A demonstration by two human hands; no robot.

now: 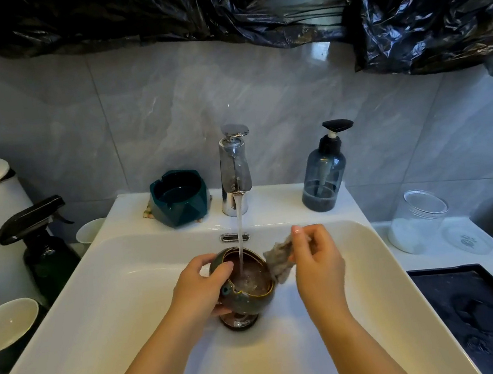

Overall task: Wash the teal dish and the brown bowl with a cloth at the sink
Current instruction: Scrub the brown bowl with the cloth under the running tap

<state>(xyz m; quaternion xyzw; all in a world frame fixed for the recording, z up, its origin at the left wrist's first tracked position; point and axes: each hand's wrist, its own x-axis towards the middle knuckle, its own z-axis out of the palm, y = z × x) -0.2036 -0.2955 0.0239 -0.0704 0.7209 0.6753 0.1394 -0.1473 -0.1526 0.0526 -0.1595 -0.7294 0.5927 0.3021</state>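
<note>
**White basin, bowl under the tap, cloth waiting at its right rim**

Grey marbled wall tiles back a white ceramic sink point(117, 270), with crumpled black plastic sheeting point(403, 3) hung above. At the far left, beside the basin, stand a dark green spray bottle point(47, 252) and, nearer, a white bowl point(3, 325). On the sink's far ledge sits the faceted teal dish point(178, 197) of glazed ceramic, upright, left of the chrome tap point(234, 169) and well apart from both hands.

Water point(240, 235) runs from the tap straight into the round brown bowl point(246, 283), which is held over the drain in the middle of the basin with its mouth upward and tipped slightly toward the viewer. The left hand point(199, 286) grips it from the left, thumb hooked over the rim and fingers curled beneath.

Just right of the bowl hangs a small grey-brown cloth point(279, 262), its lower edge touching or nearly touching the right rim; I cannot tell which. The right hand point(317, 259) pinches it between thumb and fingers, forefinger lifted.

So the bowl lies directly left of the cloth hand, and I judge that a short move left and down would bring the cloth into it. Rightward stand a smoky pump bottle point(323, 175), a clear jar point(416, 219) and a black tray point(488, 317).
</note>
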